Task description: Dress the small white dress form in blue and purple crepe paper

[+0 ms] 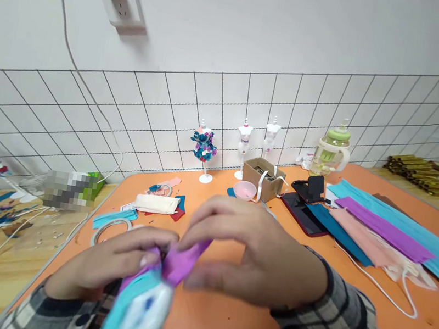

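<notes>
Close to the near edge of the table, my left hand is closed around a blurred bundle of turquoise and white, with purple at its top. My right hand bends over from the right, its fingers on a strip of purple crepe paper that joins the bundle's upper end. Its thumb hangs a little apart, below the strip. What lies inside the bundle is hidden. Beyond my left hand are a roll of tape, a turquoise paper piece and a folded cream piece.
Small dress-form stands, one with blue and purple petals, line the tiled wall. Near them are a pink bowl, a cardboard box, a phone and a bottle. Coloured crepe strips and a white cable lie right.
</notes>
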